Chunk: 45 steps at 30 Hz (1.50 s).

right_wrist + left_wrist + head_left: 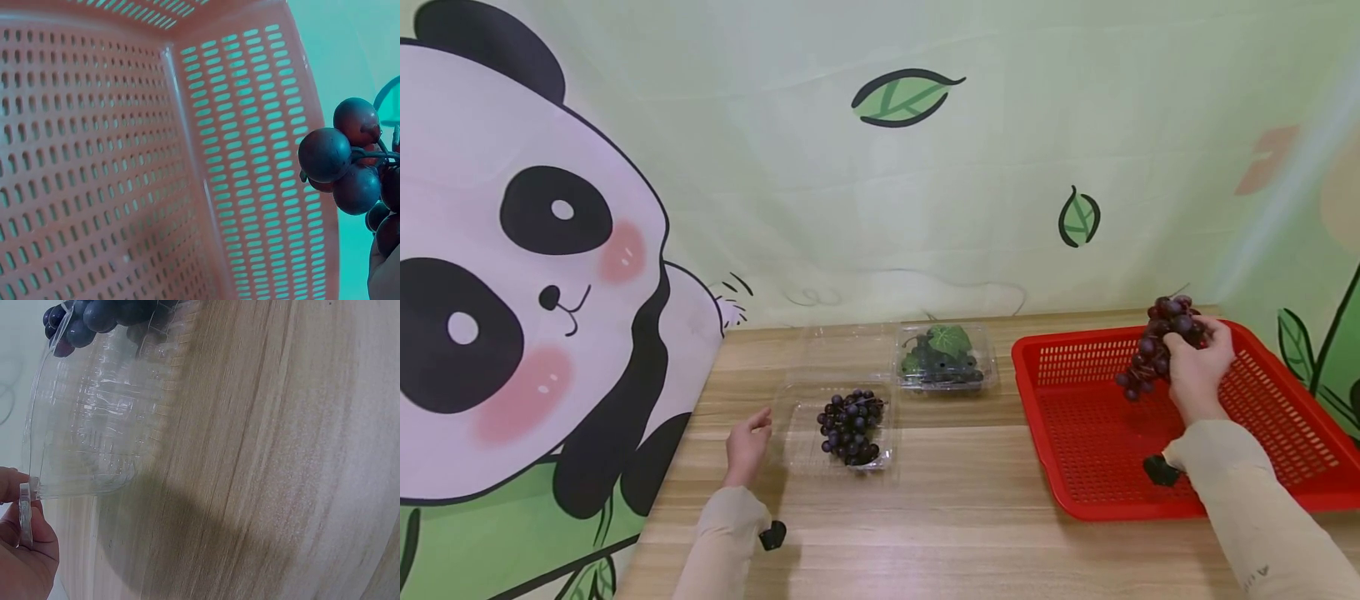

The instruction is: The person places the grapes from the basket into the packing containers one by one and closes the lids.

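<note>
A few tiny dark marks are showing on the pale right sleeve (1262, 508), too small to read. The right hand (1202, 362) is grasping a bunch of round, dark purple grapes (1157, 342), its grip closing around one side near the top while the lower berries are hanging free below the fingers. That bunch is hanging over the red, rectangular, slotted plastic basket (1090, 433), nearer the basket's far edge than its near one. The basket itself is sitting at the right part of the light wood-grain bench (955, 517). The left hand (748, 442) is pinching the rim of an open, clear plastic clamshell box (805, 437), its grip clamping a small piece of that rim between thumb and fingers in the left wrist view. The open box is lying toward the bench's left edge, its clear lid folding back toward the far edge. A second bunch of dark purple grapes (850, 425) is resting inside, filling the box's right half and lying apart from the left grip. Just beside the lid, near the bench's far edge, a closed, clear plastic box (940, 387) is holding more dark grapes under at least one green leaf (950, 340). Altogether, two boxes, one basket and two uncovered bunches are showing. Behind the bench, a pale green cloth backdrop (985, 208) is hanging with one cartoon panda (587, 350).
</note>
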Each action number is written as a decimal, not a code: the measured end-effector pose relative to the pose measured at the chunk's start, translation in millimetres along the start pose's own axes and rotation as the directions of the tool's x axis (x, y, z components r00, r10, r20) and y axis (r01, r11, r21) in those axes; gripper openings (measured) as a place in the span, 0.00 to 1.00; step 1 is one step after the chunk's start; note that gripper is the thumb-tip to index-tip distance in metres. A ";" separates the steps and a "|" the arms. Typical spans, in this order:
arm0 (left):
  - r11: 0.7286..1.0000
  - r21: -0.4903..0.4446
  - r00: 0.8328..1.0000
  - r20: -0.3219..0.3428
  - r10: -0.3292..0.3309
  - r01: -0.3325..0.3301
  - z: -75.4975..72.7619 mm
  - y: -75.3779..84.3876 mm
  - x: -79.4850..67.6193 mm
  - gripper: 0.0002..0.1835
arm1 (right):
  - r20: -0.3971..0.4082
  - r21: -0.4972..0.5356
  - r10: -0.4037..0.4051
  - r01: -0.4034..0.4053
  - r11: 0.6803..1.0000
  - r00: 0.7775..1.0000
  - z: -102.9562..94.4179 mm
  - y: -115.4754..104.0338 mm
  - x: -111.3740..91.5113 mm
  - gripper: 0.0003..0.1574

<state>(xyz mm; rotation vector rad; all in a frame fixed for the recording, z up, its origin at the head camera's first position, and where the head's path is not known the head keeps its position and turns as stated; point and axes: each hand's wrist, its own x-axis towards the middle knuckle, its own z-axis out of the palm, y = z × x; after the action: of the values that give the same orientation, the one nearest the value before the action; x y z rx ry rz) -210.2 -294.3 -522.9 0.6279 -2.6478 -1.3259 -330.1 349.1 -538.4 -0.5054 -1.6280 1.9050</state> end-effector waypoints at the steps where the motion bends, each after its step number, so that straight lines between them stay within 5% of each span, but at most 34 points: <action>1: 1.000 0.001 1.000 -0.001 0.000 0.000 -0.1 0.1 -0.1 0.19 | 0.001 0.019 0.007 -0.007 1.000 1.000 3.0 -6.2 -4.5 0.31; 9: 1.000 0.016 1.000 -0.011 0.007 -0.007 -1.3 -0.8 0.0 0.19 | 0.043 0.064 -0.013 0.010 0.998 0.999 16.9 -14.5 -11.4 0.30; 19: 0.999 0.030 1.000 -0.016 0.019 -0.018 -0.5 -2.7 0.8 0.19 | 0.048 0.003 0.012 -0.013 1.000 0.999 48.7 -84.4 -72.7 0.25; 31: 1.000 0.022 1.000 -0.014 0.013 -0.012 -0.6 0.6 -0.6 0.19 | 0.078 0.015 0.019 -0.020 1.000 0.997 66.2 -116.9 -106.2 0.26; 38: 1.000 0.020 1.000 -0.019 0.021 -0.020 -0.4 0.3 -0.7 0.19 | 0.185 0.126 -0.014 -0.010 0.992 0.983 62.8 -78.4 -76.7 0.27; 40: 1.000 0.022 1.000 -0.019 0.022 -0.022 -0.4 0.2 -0.8 0.19 | 0.235 0.205 -0.060 0.011 0.979 0.970 57.3 -42.2 -48.7 0.30; 45: 1.000 0.021 1.000 -0.019 0.013 -0.013 -0.3 0.9 -1.0 0.19 | 0.212 0.140 -0.058 0.029 0.990 0.976 69.0 -63.6 -69.2 0.28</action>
<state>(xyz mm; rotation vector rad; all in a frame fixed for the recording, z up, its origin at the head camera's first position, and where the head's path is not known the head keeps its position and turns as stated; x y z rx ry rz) -209.4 -293.7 -521.9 0.6220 -2.6489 -1.2846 -308.8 257.9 -469.0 -0.2111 -1.6117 2.0796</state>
